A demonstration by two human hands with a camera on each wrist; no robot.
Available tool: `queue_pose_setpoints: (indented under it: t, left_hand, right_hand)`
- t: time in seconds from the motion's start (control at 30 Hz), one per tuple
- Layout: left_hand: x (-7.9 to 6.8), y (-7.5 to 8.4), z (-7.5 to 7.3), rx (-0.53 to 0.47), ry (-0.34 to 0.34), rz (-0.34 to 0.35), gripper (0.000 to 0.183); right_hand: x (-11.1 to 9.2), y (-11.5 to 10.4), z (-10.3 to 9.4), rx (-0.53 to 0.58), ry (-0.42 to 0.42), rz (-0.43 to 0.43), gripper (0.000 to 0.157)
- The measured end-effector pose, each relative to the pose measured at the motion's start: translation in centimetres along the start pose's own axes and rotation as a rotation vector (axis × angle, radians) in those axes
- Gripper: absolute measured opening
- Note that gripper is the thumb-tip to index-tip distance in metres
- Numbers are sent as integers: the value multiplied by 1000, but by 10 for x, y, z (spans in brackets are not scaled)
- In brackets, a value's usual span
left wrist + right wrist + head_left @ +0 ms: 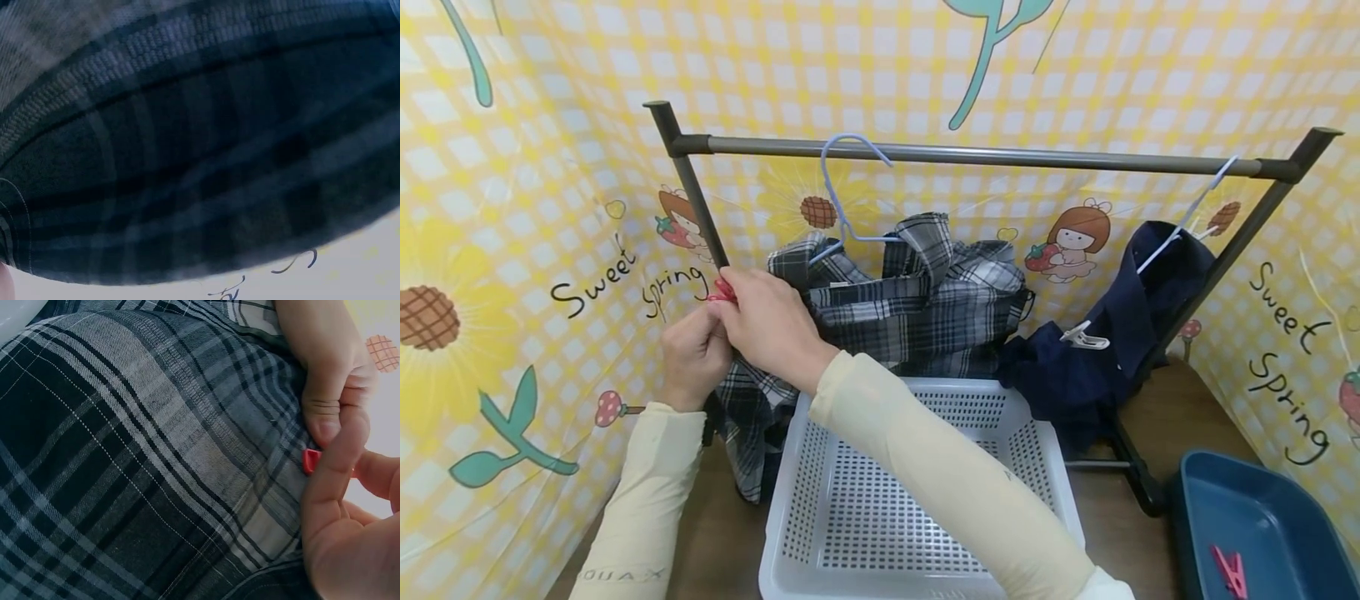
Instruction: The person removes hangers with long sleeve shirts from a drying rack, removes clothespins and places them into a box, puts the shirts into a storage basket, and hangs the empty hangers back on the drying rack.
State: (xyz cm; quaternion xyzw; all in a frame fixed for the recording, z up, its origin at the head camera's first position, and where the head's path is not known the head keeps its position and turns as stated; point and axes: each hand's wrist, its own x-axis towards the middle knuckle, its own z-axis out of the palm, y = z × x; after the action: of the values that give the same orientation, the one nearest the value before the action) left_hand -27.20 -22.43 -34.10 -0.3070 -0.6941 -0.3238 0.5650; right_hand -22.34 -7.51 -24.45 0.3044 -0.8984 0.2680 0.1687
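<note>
A dark plaid shirt (pixel 917 312) hangs on a light-blue hanger (pixel 831 179) hooked over the rail. My left hand (pixel 692 358), fingers curled, pinches the shirt's edge at the rack's left post. Right above it, my right hand (pixel 771 321) reaches across and holds a small red clothespin (pixel 722 290) at its fingertips. In the right wrist view the clothespin (pixel 310 461) sits at the fabric's edge between both hands, partly hidden by fingers. Stretched plaid cloth (pixel 200 156) fills most of the left wrist view.
A white perforated basket (pixel 778 533) stands below the shirt. At right, a navy garment (pixel 1075 392) hangs on another hanger, with a white clothespin (pixel 1086 337) on it. A blue bin (pixel 1262 492) holds a pink clothespin (pixel 1228 571). The metal rail (pixel 1000 156) spans the rack.
</note>
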Motion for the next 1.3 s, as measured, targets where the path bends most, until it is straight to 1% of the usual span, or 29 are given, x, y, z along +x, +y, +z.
queue_pose_setpoints:
  t: [0.07, 0.27, 0.37, 0.47, 0.63, 0.8, 0.9, 0.93, 1.0, 1.07, 1.2, 1.3]
  left_hand:
    - [0, 0, 0, 5, -2, 1, 40]
    - [0, 1, 1, -1, 2, 8, 36]
    - [0, 1, 0, -8, -8, 1, 34]
    - [1, 0, 1, -10, -12, -6, 34]
    - [0, 0, 1, -17, -21, -2, 38]
    - [-1, 2, 0, -48, -26, -1, 42]
    - [1, 3, -1, -60, -43, -2, 41]
    - [1, 3, -1, -63, -50, -2, 41]
    - [1, 4, -1, -62, -59, -7, 40]
    - [1, 4, -1, -53, -59, -11, 40]
    - [0, 6, -3, -9, -53, -17, 39]
    - [-1, 6, -4, 0, -52, -16, 38]
  right_hand:
    - [2, 1, 1, 8, 25, 13, 16]
    - [3, 1, 4, 41, 50, 39, 16]
    - [3, 1, 5, 65, 79, 26, 16]
    - [3, 3, 6, 108, 135, -3, 14]
    - [1, 7, 6, 274, 235, -52, 8]
    - [-2, 9, 5, 456, 291, -70, 5]
    - [-4, 8, 1, 556, 323, -81, 4]
    - [-5, 7, -1, 578, 322, -84, 5]
    - [-8, 6, -7, 604, 297, -94, 7]
    - [-12, 5, -13, 630, 238, -89, 13]
    - [-25, 6, -27, 723, 55, -40, 23]
    - [-37, 10, -41, 773, -41, -15, 29]
